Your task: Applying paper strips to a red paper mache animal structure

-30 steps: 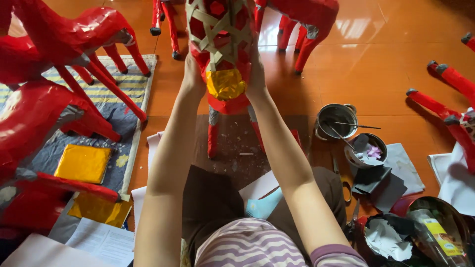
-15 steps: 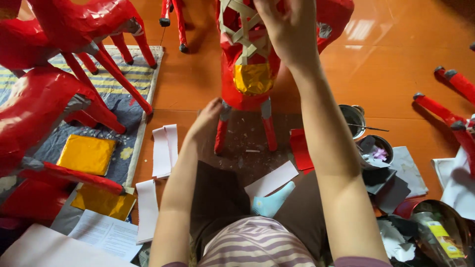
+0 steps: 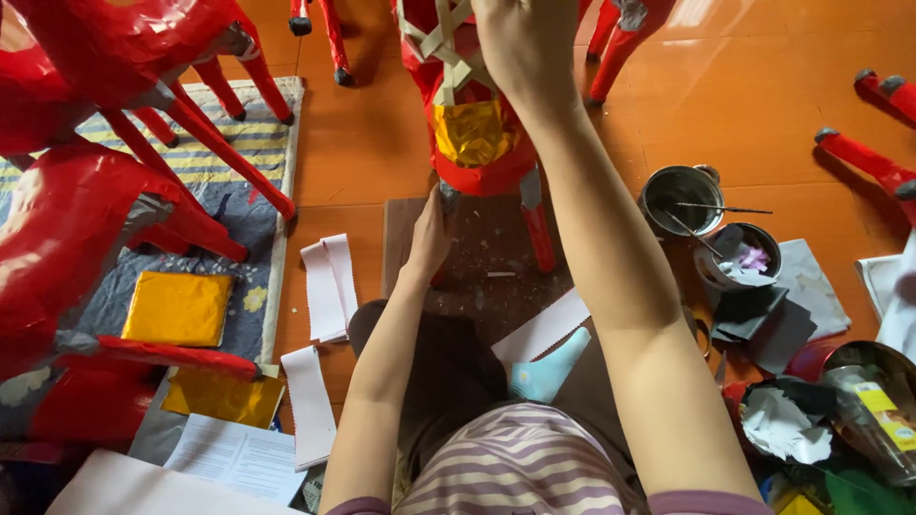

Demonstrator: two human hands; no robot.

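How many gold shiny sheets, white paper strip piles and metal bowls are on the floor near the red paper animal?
Gold shiny sheets: 2, one on the mat, one below it.
White paper strip piles: 3, at and.
Metal bowls: 2, one empty with sticks, one holding scraps.
Total: 7.

Craft workshop on an orange tiled floor point(image 3: 363, 143). Finished red paper horse figures point(image 3: 105, 86) crowd left of the left hand point(image 3: 429, 238); gold foil sheets point(image 3: 176, 307) & white paper strips point(image 3: 326, 286) nearby. Right of the right hand point(image 3: 525, 48): glue tins w/ brushes point(image 3: 679, 198), paper scraps point(image 3: 778, 424).
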